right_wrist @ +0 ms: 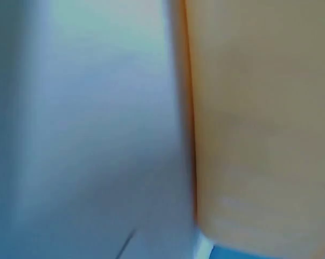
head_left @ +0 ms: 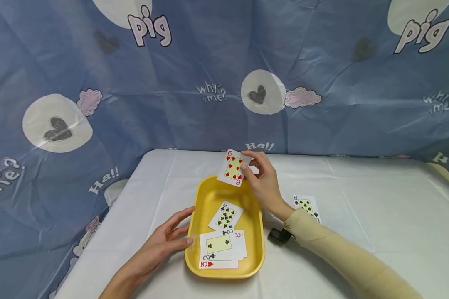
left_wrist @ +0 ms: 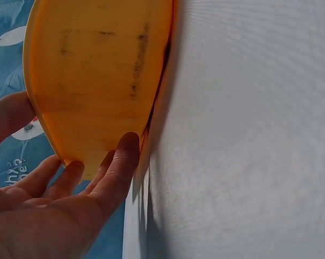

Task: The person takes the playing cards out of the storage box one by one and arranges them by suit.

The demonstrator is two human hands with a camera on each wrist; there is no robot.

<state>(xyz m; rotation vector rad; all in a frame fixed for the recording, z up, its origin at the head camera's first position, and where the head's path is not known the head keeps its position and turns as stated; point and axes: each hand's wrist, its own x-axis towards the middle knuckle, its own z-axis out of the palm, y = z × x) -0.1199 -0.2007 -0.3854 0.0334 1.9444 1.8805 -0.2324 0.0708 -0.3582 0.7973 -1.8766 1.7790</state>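
Observation:
My right hand pinches a six of hearts, face up, over the far edge of a yellow tray. Inside the tray, a nine of clubs lies above a two of clubs; a three of hearts and a red two show partly under that card. My left hand rests against the tray's left side, thumb at the rim. In the left wrist view, its spread fingers touch the outer wall. The right wrist view catches the blurred tray wall but not the hand.
An eight of spades lies on the white-covered table, partly behind the right forearm. The wrist carries a small black device. A blue printed cloth hangs behind the table.

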